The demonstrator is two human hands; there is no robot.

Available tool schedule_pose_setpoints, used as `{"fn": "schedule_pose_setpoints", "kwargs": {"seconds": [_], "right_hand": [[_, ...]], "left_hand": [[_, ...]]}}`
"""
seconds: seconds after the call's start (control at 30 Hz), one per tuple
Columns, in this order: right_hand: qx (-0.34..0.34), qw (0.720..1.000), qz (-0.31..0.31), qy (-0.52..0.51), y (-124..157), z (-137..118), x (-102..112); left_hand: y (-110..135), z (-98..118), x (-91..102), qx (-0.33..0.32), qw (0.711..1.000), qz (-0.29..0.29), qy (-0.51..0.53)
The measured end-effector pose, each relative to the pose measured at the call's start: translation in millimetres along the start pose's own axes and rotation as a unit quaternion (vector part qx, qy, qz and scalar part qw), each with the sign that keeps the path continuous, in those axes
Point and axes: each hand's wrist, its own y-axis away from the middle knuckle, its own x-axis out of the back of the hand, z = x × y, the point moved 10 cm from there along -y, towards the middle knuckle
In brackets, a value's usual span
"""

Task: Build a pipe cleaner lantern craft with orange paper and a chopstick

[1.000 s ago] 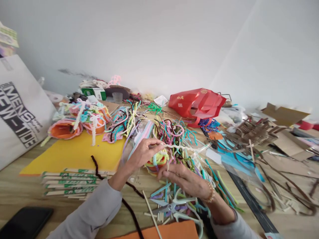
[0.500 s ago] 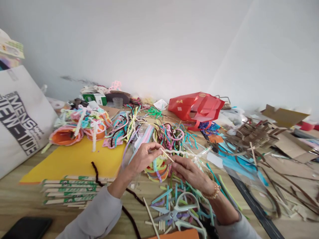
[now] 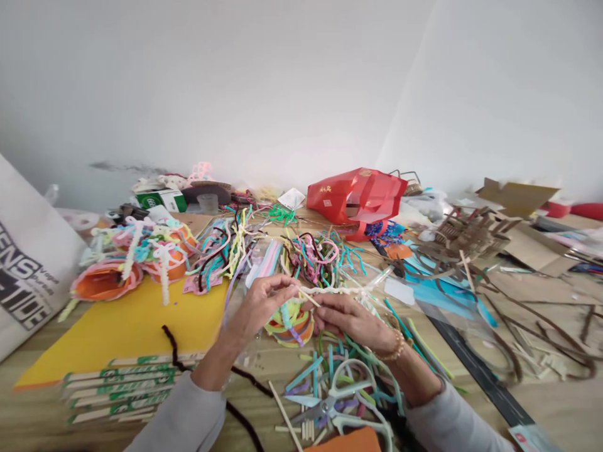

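Note:
My left hand [image 3: 271,300] pinches one end of a thin wooden stick [image 3: 309,298] together with the end of a white pipe cleaner [image 3: 336,290]. The stick's other end is in the fingers of my right hand [image 3: 346,317], which are closed round it. From the left fingertips the pipe cleaner runs off to the right, behind the right hand. Just below and behind the hands sits a small basket-like piece [image 3: 288,328] wound in yellow, orange and purple pipe cleaner. Open-bladed scissors [image 3: 336,402] lie nearer me, on cut pipe cleaner pieces.
Paper-wrapped chopsticks [image 3: 122,386] and a yellow sheet [image 3: 127,326] lie at left, beside orange pipe-cleaner-trimmed pieces [image 3: 108,279]. A red bag [image 3: 355,194] lies at the back. Brown strips and a woven brown structure [image 3: 475,235] are at right. A white bag [image 3: 38,251] stands far left.
The view has shifted, so most things sit further left. Both hands keep hold of the stick and the white pipe cleaner, with little change in their grip.

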Motion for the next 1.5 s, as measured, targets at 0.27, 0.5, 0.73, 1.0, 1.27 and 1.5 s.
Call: {"fn": "schedule_pose_setpoints", "kwargs": {"seconds": [0.27,0.5,0.73,1.0,1.27,1.5], "right_hand": [[-0.031,0.98,-0.059,-0.186,-1,3,-14],[-0.042,0.973,-0.089,-0.21,0,2,-22],[-0.027,0.975,-0.095,-0.2,2,6,-19],[-0.018,0.986,-0.078,-0.149,3,-6,-16],[0.05,0.995,0.016,0.089,5,-28,-2],[0.054,0.984,0.056,0.159,6,-33,2]], "left_hand": [[3,15,-15.3,-0.027,0.995,-0.089,0.041],[5,18,-20.7,-0.055,0.991,-0.122,0.021],[6,17,-21.4,-0.056,0.99,-0.13,-0.025],[7,21,-23.4,-0.071,0.986,-0.126,-0.086],[5,26,-22.6,-0.079,0.987,-0.097,-0.098],[3,24,-20.1,-0.097,0.983,-0.079,-0.132]]}}
